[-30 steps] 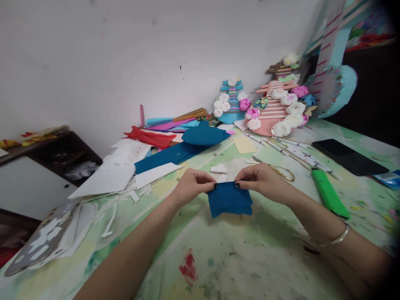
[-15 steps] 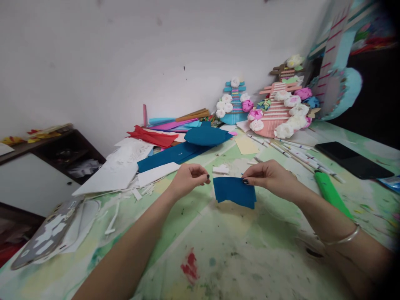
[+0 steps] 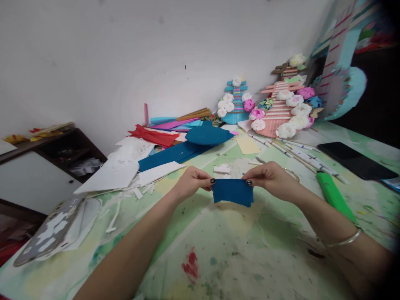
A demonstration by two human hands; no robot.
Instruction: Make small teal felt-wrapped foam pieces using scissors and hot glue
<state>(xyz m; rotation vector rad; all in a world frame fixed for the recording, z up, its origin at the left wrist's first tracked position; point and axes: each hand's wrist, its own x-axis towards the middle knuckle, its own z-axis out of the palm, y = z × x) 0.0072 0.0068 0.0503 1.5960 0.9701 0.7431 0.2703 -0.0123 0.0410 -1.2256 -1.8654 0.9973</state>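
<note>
A small piece of dark blue paper [image 3: 233, 193] hangs between both hands above the table, its upper edge nearly straight and its lower edge uneven. My left hand [image 3: 194, 182] pinches its upper left corner between thumb and finger. At the upper right, my right hand [image 3: 269, 177] grips the same edge with thumb and fingertips. Just behind the paper lies a small white block [image 3: 221, 169]. Farther back, a larger dark blue strip [image 3: 162, 157] rests on the table under a blue lute-shaped piece [image 3: 208, 136].
White foam sheets [image 3: 108, 175] and scraps lie at left, near a phone case [image 3: 46, 235]. Several markers [image 3: 309, 158], a black phone [image 3: 356, 159] and a green cutter [image 3: 336, 196] are at right. Flower-decorated lute models [image 3: 236, 104] stand along the wall.
My left hand has moved right and closed on the left corner of the blue paper, which it did not hold before. The right hand keeps its pinch.
</note>
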